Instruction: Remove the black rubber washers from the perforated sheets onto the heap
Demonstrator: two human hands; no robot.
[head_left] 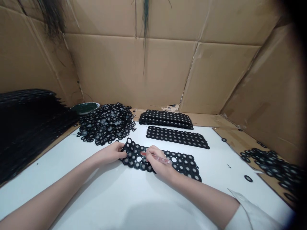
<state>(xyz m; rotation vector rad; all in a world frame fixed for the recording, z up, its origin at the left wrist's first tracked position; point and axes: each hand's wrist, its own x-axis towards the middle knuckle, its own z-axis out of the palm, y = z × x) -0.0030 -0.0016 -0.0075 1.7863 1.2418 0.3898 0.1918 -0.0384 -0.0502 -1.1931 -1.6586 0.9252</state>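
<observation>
Tool work, apparently, on a black ringed sheet [188,163] lying on the white surface [107,195] before me. My left grip [112,153] pinches its raised left end; my right grip [157,161] encloses a reddish pen-like tool [163,159], aimed leftward over the rings. Precise placement would call for steadying the sheet.

- Nothing readable: 0 legible texts, labels, brands, numbers or signs.
- Red clear-barrelled pen-like tool [161,159], over the black ring mat [182,163]: can't make out any print on the barrel.
- Cardboard wall [131,72], behind the mat: creases and stains, no legible lettering.
- 1 tiny dark squiggle [229,165] on the white tabletop [115,198], right of the mat: too small to tell if it's a character.
</observation>
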